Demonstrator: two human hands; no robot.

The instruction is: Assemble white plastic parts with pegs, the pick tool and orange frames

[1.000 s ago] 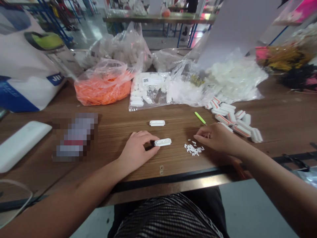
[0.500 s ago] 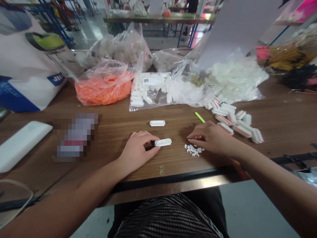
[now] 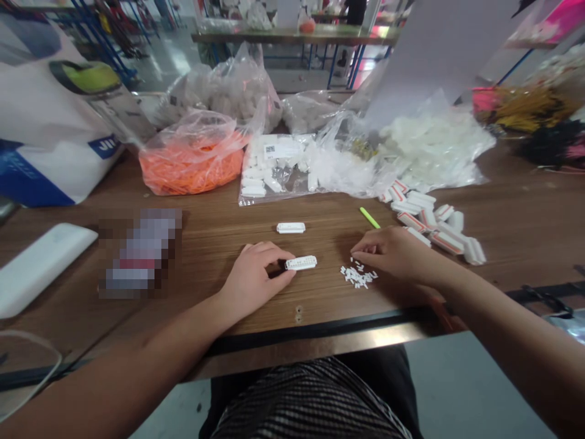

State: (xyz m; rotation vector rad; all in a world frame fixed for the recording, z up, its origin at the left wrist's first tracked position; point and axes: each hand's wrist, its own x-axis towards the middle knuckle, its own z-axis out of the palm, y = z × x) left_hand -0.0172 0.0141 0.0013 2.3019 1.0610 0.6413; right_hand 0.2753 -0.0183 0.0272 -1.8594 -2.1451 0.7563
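- Connector housing (image 3: 300, 263) lay on the wooden table (image 3: 205, 262), pinched at one end by my nearly closed left hand (image 3: 256, 274).
- Right hand (image 3: 393, 256) curled just above tiny white pieces (image 3: 358, 276); I couldn't tell if it held one.

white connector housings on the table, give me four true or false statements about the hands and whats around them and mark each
The left hand touches a white plastic connector housing. True.

The right hand is gripping the green stick. False: the right hand is right by a small pile of tiny white pieces, and the lime-green stick lies apart from it.

A second white housing lies on the wooden table beyond the first. True.

The orange pieces lie loose on the table. False: the orange pieces are in a clear plastic bag.
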